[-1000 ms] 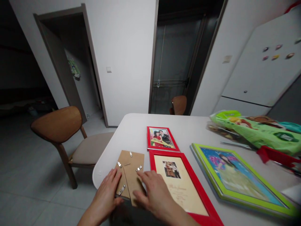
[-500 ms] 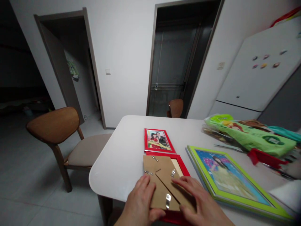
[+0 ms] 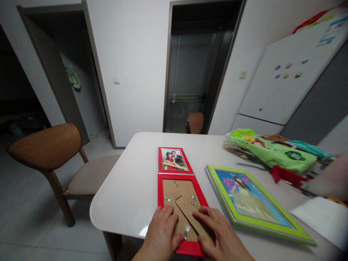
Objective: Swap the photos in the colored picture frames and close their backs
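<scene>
Chair [image 3: 47,145]: seen at 9 o'clock, its seat set beside the table [image 3: 122,203].
Left hand [image 3: 162,232]: laid over the lower left of the board, at 8 o'clock from its middle; fingers bent near the left rim, thumb set apart by the bottom clip; whether the board is pinched cannot be told.
Red frame [image 3: 160,190]: laid flat on the table, its rim seen around the board where not covered by the hands.
Photo [image 3: 174,159]: shown in a second, smaller red surround, placed at 12 o'clock from the board, just beyond the red frame.
Board [image 3: 186,206]: lies within the rim of the red frame, clip side up; whether it is fully seated cannot be told.
Long axis: run from about 11:30 to 5:30, in line with the red frame.
Slit [image 3: 187,219]: slanted from 10:30 to 4:30 across the board.
Clips [image 3: 186,231]: four seen, near 12, 3, 6 and 10 o'clock.
Right hand [image 3: 219,232]: laid over the lower right, at 4 o'clock; fingers and thumb moderately spread on the board; any pinch cannot be told.
Green frame [image 3: 251,199]: placed at 3 o'clock, picture up.
Bag [image 3: 282,150]: rested at 2 o'clock, beyond the green frame.
</scene>
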`<state>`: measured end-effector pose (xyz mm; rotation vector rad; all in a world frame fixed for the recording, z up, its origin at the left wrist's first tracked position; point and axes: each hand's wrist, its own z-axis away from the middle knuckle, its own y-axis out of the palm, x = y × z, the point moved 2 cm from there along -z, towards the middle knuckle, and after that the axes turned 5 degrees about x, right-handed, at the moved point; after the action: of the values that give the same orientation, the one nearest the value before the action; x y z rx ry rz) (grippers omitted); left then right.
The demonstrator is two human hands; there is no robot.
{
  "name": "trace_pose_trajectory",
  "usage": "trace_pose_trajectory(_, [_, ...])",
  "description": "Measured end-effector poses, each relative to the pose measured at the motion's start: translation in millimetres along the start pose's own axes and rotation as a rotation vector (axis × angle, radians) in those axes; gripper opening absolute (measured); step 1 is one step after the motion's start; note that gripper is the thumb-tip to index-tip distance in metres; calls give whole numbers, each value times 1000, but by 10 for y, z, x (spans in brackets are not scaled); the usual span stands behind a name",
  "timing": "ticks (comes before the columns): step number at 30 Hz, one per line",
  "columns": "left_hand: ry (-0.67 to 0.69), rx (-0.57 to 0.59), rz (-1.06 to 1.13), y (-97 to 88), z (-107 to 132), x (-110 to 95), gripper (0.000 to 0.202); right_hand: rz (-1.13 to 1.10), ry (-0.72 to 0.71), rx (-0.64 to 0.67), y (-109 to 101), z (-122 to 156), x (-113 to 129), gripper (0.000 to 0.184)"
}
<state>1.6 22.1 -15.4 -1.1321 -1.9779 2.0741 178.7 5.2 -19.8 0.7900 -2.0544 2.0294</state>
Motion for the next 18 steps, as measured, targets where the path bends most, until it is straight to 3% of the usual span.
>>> trace_pose_trajectory(5, [58,-62,28,9,59,68,38,59,-4,-33,-1,-14,49,40])
trace_pose_trajectory(9, [134,-22,30,35,104,110,72,73,-15,-42,-57,-132,-2,34])
trace_pose_trajectory(11, [150,-23,16,50,115,122,80,116,-4,-61,-85,-233,-32,33])
trace_pose_trajectory(18, [131,-59,14,105,121,142,77,264,1,-113,-93,-423,-25,28])
